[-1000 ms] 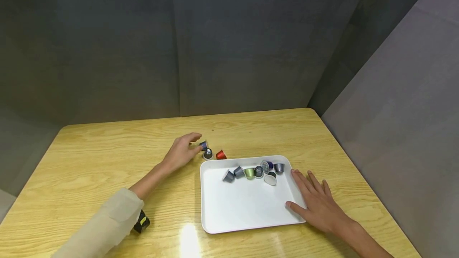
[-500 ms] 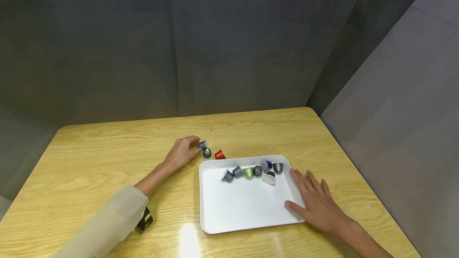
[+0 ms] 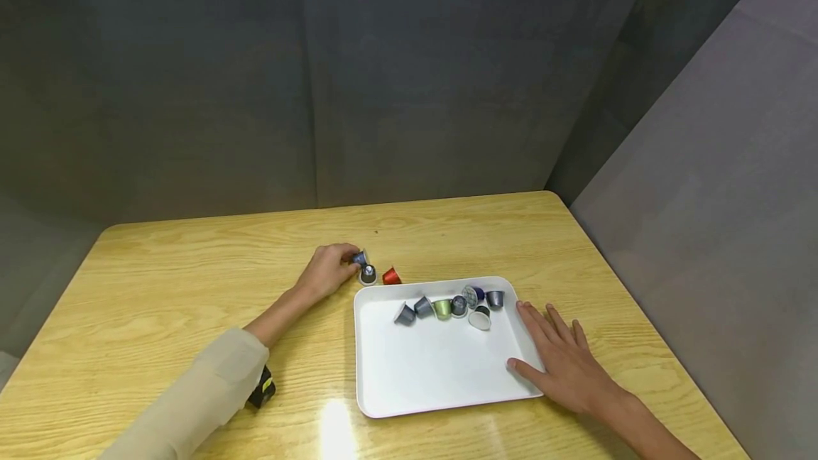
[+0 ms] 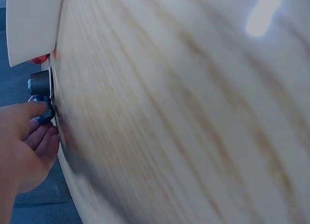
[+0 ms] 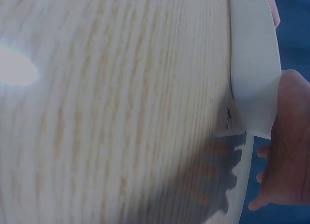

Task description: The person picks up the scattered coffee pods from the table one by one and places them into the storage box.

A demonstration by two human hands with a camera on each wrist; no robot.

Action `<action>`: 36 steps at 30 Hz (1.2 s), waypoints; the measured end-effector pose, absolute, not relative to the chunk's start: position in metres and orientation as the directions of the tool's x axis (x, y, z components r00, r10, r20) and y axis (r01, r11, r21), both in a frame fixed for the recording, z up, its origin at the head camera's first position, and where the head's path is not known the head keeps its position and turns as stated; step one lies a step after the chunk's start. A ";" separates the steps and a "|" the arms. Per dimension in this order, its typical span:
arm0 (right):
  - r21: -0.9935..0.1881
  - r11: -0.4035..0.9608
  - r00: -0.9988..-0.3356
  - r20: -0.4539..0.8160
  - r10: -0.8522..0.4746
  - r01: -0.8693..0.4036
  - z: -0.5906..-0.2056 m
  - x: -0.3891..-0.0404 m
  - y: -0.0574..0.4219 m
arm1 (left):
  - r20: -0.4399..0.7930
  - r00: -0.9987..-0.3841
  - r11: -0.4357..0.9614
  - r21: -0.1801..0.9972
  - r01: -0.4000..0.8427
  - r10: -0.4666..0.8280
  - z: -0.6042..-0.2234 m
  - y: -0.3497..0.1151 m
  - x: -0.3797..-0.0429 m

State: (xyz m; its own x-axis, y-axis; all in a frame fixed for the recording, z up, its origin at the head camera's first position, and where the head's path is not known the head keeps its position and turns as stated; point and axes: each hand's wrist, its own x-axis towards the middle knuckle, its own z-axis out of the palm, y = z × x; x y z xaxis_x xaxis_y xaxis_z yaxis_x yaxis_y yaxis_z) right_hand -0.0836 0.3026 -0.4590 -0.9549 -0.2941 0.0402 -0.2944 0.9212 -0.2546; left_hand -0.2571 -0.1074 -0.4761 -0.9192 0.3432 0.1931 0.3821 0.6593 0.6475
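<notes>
My left hand [image 3: 324, 272] pinches a blue coffee capsule [image 3: 361, 258] between thumb and fingers, low over the table behind the tray's far left corner. Right beside it a black coffee capsule [image 3: 368, 275] stands with its rim down. A red coffee capsule [image 3: 392, 276] lies by the tray's far edge. In the left wrist view the thumb and fingertips partly cover the blue capsule [image 4: 46, 114]. My right hand [image 3: 565, 368] rests with spread, straight fingers on the right edge of the white tray [image 3: 434, 368].
Along the tray's far side lie several capsules, among them a green one [image 3: 443, 309] and a grey one [image 3: 405, 314]. A small black object [image 3: 263, 389] shows by the left sleeve. Dark panels rise behind the wooden table [image 3: 192, 268], and a grey one [image 3: 722, 162] on the right.
The left fingers have closed from a loose reach onto the blue capsule, which has shifted very slightly. The right hand and the tray stay where they were.
</notes>
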 end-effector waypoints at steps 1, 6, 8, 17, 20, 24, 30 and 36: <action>-0.253 0.922 -0.956 0.040 -0.292 -0.293 -0.458 -0.083 0.302 | 0.196 -0.919 0.659 0.648 0.383 0.341 -0.476 -0.107 -0.257; -0.252 0.925 -0.958 0.039 -0.285 -0.285 -0.457 -0.083 0.302 | 0.195 -0.928 0.664 0.654 0.363 0.316 -0.473 -0.108 -0.255; -0.253 0.925 -0.959 0.038 -0.282 -0.283 -0.457 -0.083 0.301 | 0.193 -0.935 0.664 0.661 0.348 0.299 -0.470 -0.109 -0.253; -0.259 0.922 -0.957 0.037 -0.289 -0.289 -0.457 -0.083 0.302 | 0.259 -0.931 0.616 0.698 0.365 0.259 -0.454 -0.105 -0.236; -0.264 0.920 -0.956 0.036 -0.291 -0.290 -0.457 -0.083 0.303 | 0.263 -0.929 0.589 0.719 0.369 0.261 -0.448 -0.102 -0.226; -0.260 0.921 -0.956 0.031 -0.292 -0.289 -0.457 -0.083 0.303 | 0.273 -0.922 0.547 0.745 0.383 0.273 -0.441 -0.094 -0.211; -0.257 0.923 -0.956 0.020 -0.291 -0.287 -0.457 -0.083 0.303 | 0.305 -0.904 0.490 0.764 0.419 0.298 -0.431 -0.077 -0.190; -0.259 0.921 -0.955 0.024 -0.295 -0.291 -0.458 -0.084 0.303 | 0.336 -0.874 0.470 0.744 0.475 0.352 -0.429 -0.058 -0.172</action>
State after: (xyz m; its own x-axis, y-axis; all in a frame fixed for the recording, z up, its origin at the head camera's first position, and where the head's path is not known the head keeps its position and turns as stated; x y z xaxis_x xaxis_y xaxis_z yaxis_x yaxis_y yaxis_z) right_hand -0.0835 0.3032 -0.4575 -0.9552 -0.2949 0.0244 -0.2909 0.9209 -0.2594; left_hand -0.1724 -0.0578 -0.4293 -0.8738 0.3517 0.3359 0.4752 0.4702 0.7437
